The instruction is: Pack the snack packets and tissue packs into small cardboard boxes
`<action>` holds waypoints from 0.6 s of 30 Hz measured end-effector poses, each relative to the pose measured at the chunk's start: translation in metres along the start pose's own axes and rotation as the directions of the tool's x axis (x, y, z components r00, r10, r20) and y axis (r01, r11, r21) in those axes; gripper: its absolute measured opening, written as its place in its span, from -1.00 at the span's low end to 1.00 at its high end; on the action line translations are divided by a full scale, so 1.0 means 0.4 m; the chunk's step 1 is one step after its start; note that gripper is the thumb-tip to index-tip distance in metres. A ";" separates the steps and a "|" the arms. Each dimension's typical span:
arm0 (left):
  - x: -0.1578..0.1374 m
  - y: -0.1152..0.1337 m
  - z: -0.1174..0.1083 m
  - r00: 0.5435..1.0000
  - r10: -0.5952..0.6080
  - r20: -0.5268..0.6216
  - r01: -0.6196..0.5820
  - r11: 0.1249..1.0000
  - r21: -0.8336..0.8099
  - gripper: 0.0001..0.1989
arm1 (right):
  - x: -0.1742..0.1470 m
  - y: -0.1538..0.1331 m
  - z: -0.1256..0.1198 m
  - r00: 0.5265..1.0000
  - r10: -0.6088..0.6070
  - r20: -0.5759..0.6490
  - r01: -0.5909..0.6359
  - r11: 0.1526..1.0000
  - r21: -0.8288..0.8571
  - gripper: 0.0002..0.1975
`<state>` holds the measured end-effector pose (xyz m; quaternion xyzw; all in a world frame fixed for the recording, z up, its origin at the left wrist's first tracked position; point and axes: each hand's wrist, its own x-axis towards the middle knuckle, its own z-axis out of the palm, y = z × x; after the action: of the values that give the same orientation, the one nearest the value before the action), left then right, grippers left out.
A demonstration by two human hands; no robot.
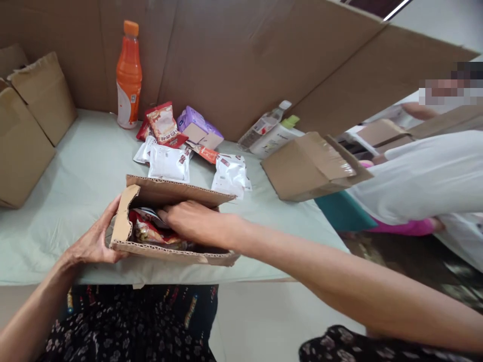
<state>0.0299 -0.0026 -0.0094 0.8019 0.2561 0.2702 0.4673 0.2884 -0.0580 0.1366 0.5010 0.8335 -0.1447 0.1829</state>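
A small open cardboard box point(121, 216) stands near the table's front edge, with its back flap raised. My left hand point(101, 236) is wrapped round its left end, thumb and fingers on opposite sides. Inside, a red snack packet point(145, 231) lies at the bottom left, and a white packet point(149, 215) with dark stripes leans above it. My right hand point(192, 218) reaches into the box from the right, its curled fingers at the edge of the white packet. The fingertips are partly hidden.
Behind the box lie white sachets point(169, 163), red snack bags point(164, 125) and a purple tissue pack point(199, 125). An orange drink bottle point(129, 75) stands behind. Two bottles lean near an open carton point(302, 166); larger cartons point(22, 146) stand left. Another person point(407, 176) is at right.
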 end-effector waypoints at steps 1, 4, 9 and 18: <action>0.000 -0.001 -0.001 1.000 -0.001 0.009 0.001 1.000 0.005 0.27 | 0.006 0.010 0.005 0.999 -0.050 0.017 0.049 0.998 0.034 -0.80; -0.002 0.001 -0.002 0.999 -0.013 0.037 0.014 1.000 -0.019 0.22 | 0.007 0.033 0.016 0.992 -0.123 0.004 0.123 0.989 0.077 -0.83; 0.000 0.010 0.002 0.999 -0.023 0.040 0.025 0.998 -0.053 0.21 | 0.020 0.032 0.032 0.997 -0.070 -0.030 0.072 0.995 0.069 -0.83; 0.000 0.036 -0.013 0.997 -0.076 0.032 0.078 0.996 -0.045 0.22 | -0.138 0.097 0.078 0.800 0.010 -0.600 0.235 0.915 0.328 -0.69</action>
<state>0.0287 -0.0056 0.0057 0.7845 0.2734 0.2457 0.4995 0.3518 -0.0968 0.1314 0.4954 0.8320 -0.1542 -0.1966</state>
